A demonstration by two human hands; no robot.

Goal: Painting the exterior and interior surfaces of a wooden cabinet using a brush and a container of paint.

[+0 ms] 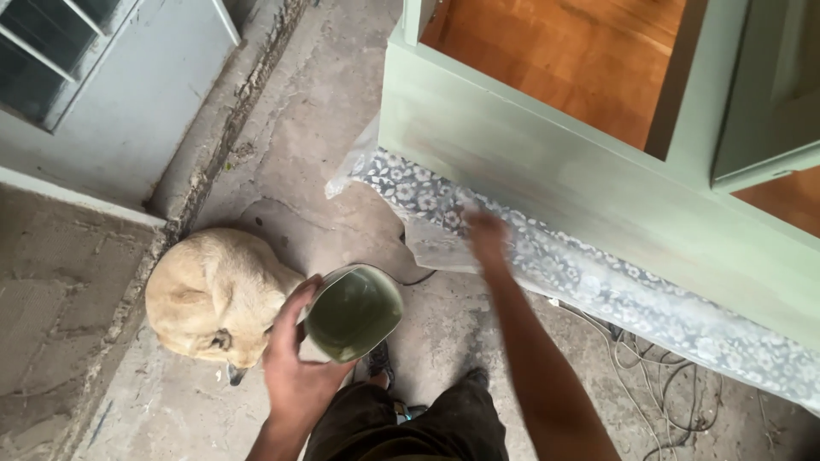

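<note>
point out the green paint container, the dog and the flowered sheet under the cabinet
green paint container [353, 312], head view, on the paint inside it
dog [213, 294], head view, on its curled back
flowered sheet [598, 282], head view, on its patterned middle stretch

Soft daylight, right hand [485, 232] motion-blurred.

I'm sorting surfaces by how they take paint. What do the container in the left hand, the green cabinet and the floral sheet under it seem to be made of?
Container: likely thin plastic, its rim bent out of round, holding green paint.
Cabinet: wood, bare orange-brown grain inside, matt streaky green coat outside.
Floral sheet: probably thin translucent plastic, glossy and wrinkled.
</note>
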